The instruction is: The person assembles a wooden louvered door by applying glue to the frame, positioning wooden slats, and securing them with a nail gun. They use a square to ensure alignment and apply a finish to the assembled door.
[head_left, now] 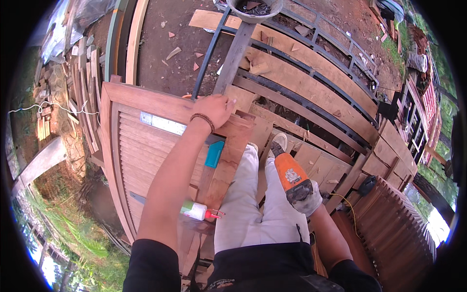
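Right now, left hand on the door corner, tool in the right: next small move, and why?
Probably bring the orange power tool across to the top corner of the louvred wooden door. The left hand is pressed on that corner, bracing the frame, while the gloved right hand has the tool in its grip off to the side above the legs, clear of the wood.

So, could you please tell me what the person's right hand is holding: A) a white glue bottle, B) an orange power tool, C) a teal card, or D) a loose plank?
B: the gloved right hand grips the orange power tool, while the left hand rests on the wooden louvred door frame.
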